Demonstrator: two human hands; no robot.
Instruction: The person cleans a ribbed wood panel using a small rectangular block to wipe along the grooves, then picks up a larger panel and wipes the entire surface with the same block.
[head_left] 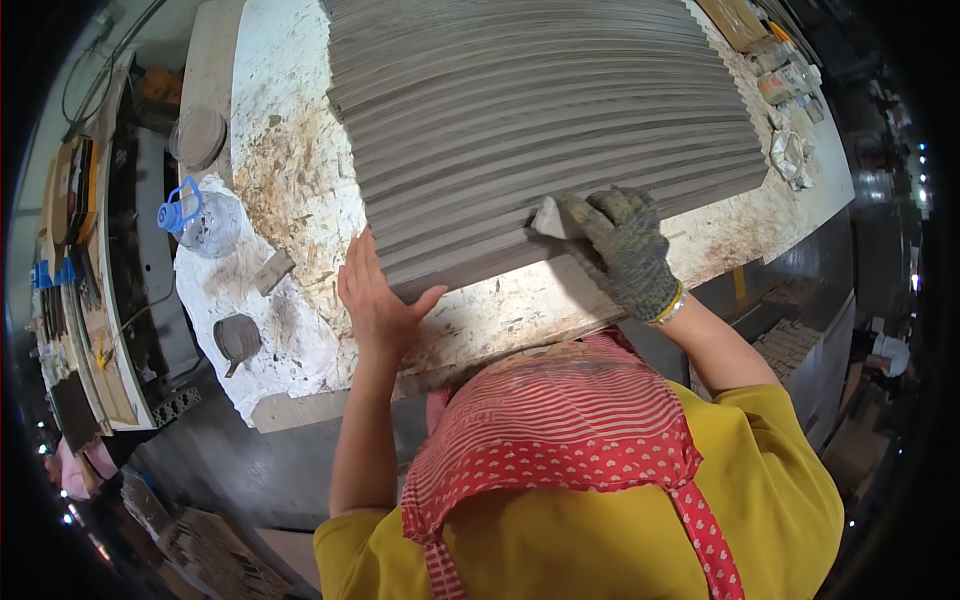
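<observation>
**Mia:** What is on the table (300,150)?

**Ben:** A big spread of thin grey sheets (540,110). They lie one over the next like a fan of cards. They cover most of the table, from the far edge down to the near edge.

**Mia:** What is the left hand (375,300) doing?

**Ben:** It is bare and lies flat. Its fingers (362,262) are close together and press on the near left corner of the sheets. The thumb sticks out under the lowest sheet. It grips nothing.

**Mia:** And the right hand (625,250)?

**Ben:** It has a knit glove on. Its fingers (590,215) are curled around a small pale block (552,218). The block touches the near edge of the sheets, right at the fingertips.

**Mia:** How much is done?

**Ben:** I think the work is only at the near edge now. The sheets all look the same grey, so I cannot tell which ones are finished. The many sheets farther back may be left to do.

**Mia:** What else is there?

**Ben:** A clear bottle with a blue cap (200,218) stands by the left edge. A small dark brush (238,340) lies near the left front corner. Some little jars (790,80) sit at the far right corner. The table top is white with brown stains.
</observation>
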